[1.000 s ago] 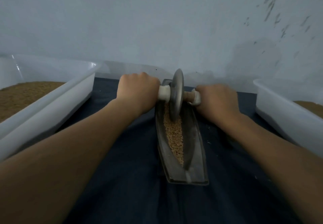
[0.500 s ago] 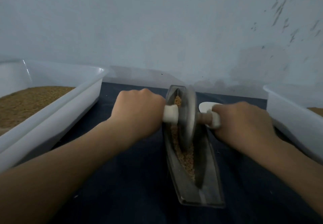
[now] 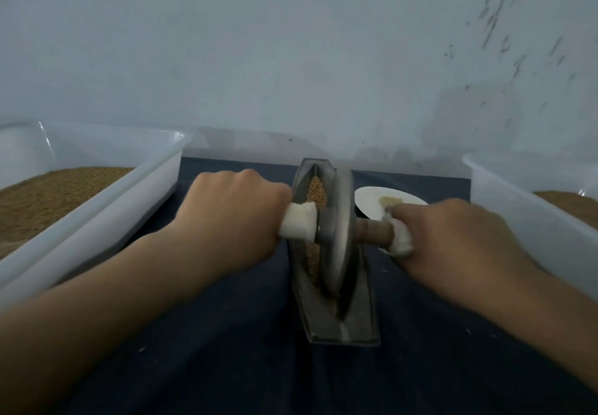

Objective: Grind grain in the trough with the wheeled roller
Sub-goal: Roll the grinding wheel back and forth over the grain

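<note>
Head view, hands: two; left hand (image 3: 233,211) and right hand (image 3: 453,240) each clenched round one white-wrapped axle end of the roller (image 3: 336,230).
Roller: one; grey metal wheel, upright, blurred, standing midway along the trough (image 3: 343,333).
Trough: one; narrow grey metal, on dark cloth (image 3: 226,350).
Grain (image 3: 316,191): tan strip along its groove.
Tubs: two, white; left tub (image 3: 129,194), right tub (image 3: 517,220), both holding brown grain.
Plate (image 3: 372,201): one, white, beside the trough.

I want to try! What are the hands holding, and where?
The wheeled roller, by its axle: left hand on one wrapped end, right hand on the other.
</note>
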### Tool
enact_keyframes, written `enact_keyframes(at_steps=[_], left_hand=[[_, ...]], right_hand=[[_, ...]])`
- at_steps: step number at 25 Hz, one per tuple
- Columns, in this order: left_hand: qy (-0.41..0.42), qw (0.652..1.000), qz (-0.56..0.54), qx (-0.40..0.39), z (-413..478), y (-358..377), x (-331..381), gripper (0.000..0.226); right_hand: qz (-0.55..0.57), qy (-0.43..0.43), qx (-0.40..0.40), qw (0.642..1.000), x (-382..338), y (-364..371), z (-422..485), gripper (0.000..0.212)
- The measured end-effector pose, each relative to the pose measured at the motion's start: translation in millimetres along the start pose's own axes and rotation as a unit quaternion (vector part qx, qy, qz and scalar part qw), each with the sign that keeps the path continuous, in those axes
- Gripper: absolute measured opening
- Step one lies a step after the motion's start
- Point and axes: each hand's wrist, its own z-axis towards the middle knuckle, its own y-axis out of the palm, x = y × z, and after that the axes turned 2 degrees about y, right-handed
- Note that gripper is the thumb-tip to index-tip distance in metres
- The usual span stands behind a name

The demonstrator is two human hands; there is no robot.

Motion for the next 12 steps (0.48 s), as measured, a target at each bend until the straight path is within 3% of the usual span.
enact_keyframes(at_steps=[3,5,8,12], left_hand=[[-0.009,1.0,-0.007,0.013,-2,-4,-4,0.049],[-0.046,0.998,0.03,-0.023,16,18,1,0.039],[-0.084,0.996,0.038,0.003,62,53,0,0.014],[-0.132,0.991,-0.032,-0.02,70,64,-2,0.014]], right_hand=[[0.005,-0.004,0.01,1.0,5,-1,-3,0.022],[-0.027,0.016,0.005,1.0,-2,20,19,0.024],[-0.016,0.071,0.0,0.997,-8,60,70,0.027],[-0.032,0.053,0.002,0.998,-12,61,99,0.015]])
